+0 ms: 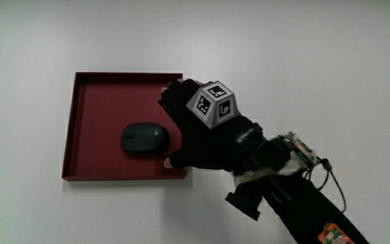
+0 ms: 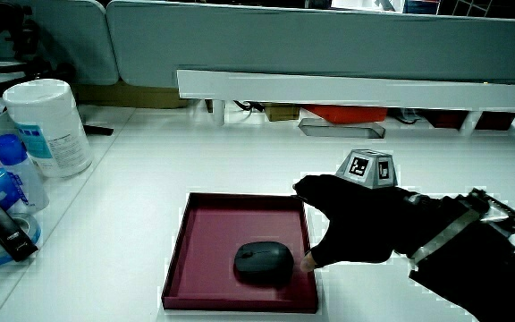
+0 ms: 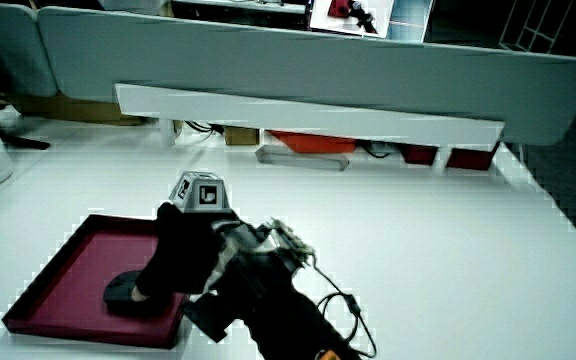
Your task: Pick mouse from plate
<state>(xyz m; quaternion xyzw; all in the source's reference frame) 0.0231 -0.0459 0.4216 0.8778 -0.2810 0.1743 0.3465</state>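
White table (image 1: 330, 54), low grey partition (image 2: 329, 40), white shelf rail (image 3: 308, 118) along it, even light

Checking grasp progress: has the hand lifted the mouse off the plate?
No, the mouse lies on the plate, the hand beside it.

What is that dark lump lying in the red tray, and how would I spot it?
Find the white table, then the square dark red tray on it. The mouse lies inside the tray beside the gloved hand, which reaches over the tray's rim. It is the only thing in the tray: a rounded dark grey oval.
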